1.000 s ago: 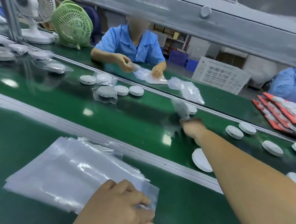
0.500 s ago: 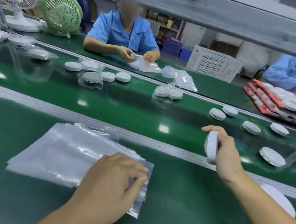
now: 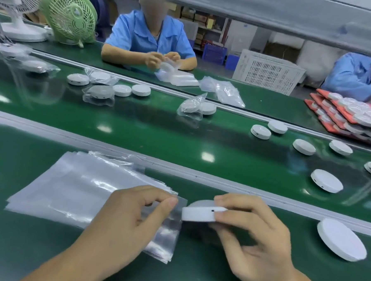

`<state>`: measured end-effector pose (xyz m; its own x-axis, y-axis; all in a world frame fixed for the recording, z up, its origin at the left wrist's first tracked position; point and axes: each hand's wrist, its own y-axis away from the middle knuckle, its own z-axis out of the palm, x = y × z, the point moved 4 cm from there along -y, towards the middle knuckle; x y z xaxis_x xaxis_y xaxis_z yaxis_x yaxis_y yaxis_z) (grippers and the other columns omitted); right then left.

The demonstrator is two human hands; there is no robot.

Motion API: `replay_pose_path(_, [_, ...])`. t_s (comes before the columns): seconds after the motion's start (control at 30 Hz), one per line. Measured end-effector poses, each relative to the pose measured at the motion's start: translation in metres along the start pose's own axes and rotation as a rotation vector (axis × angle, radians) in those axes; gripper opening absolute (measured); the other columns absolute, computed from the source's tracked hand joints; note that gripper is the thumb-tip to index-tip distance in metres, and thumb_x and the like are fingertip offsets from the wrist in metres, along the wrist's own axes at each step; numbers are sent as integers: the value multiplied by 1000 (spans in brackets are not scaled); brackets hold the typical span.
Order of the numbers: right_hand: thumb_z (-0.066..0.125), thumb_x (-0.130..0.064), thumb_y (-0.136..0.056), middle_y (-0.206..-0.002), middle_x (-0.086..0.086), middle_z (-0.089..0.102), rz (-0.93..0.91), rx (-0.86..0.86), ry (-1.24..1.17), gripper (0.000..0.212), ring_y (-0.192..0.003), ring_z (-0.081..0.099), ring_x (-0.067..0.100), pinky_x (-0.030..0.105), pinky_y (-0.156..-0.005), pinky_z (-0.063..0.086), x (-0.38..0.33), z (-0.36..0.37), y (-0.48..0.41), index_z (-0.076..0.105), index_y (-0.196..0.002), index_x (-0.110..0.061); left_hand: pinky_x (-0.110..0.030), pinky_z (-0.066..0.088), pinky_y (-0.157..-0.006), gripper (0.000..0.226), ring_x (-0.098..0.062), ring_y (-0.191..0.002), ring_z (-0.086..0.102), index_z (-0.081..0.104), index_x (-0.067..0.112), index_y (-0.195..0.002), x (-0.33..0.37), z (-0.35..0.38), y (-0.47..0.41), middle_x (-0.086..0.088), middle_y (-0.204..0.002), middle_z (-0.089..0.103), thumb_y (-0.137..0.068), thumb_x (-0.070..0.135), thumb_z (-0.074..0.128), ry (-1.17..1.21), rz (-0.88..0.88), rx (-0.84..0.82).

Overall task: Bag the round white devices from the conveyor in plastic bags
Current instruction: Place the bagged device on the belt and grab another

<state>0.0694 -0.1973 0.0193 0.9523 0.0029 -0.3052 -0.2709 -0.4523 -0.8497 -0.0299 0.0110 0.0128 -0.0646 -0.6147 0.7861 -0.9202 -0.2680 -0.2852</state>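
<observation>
Right hand (image 3: 259, 236) grips a white disc (image 3: 200, 213) at the mouth of the top bag (image 3: 165, 227), which the left hand (image 3: 131, 219) pinches on the bag stack (image 3: 74, 188). Spare disc (image 3: 340, 238) lies just right; loose discs (image 3: 326, 181) and bagged ones (image 3: 99, 93) ride the belt (image 3: 159, 134) beyond.

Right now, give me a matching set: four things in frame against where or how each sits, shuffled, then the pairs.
Things
1. round white device at bottom centre
2. stack of plastic bags
3. green fan
4. white crate

Place or state
A. beyond the conveyor, right of centre
B. far left, beside the white fan
C. gripped by the right hand
D. lying flat, top bag pinched by the left hand

Pairs: 1-C, 2-D, 3-B, 4-A
</observation>
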Motion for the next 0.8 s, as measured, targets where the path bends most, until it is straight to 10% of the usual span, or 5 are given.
replay_pose_path(0.17, [77, -6, -82, -100, 2, 69, 287, 138, -71, 22, -92, 68, 21, 22, -73, 51, 22, -9, 11, 69, -96, -21, -20, 43, -96, 41, 14, -113, 45, 68, 61, -103, -18, 5, -3, 44, -110, 56, -83, 81, 39, -324, 80, -261])
replay_pose_path(0.37, [77, 1, -80, -103, 4, 71, 274, 100, -64, 24, -94, 70, 21, 26, -72, 54, 22, -3, 12, 72, -93, -18, -31, 54, -79, 27, 7, -94, 54, 75, 43, -85, -10, 17, 1, 35, -96, 64, -88, 53, 51, -460, 200, -223])
replay_pose_path(0.63, [83, 10, -73, -112, 6, 76, -172, -129, 45, 20, -113, 71, 28, 38, -86, 60, -1, 9, 12, 82, -85, -5, -12, 47, -85, 11, 12, -100, 60, 75, 47, -87, -6, 2, 0, 40, -94, 66, -87, 46, 64, -166, -3, 57])
replay_pose_path(0.8, [86, -18, -81, -105, -5, 79, 149, 61, -90, 6, -98, 76, 16, 29, -84, 60, -9, 8, 2, 83, -87, -18, -17, 54, -88, 42, 5, -102, 67, 72, 50, -106, 5, 11, 2, 25, -106, 73, -66, 49, 86, 333, -124, -216])
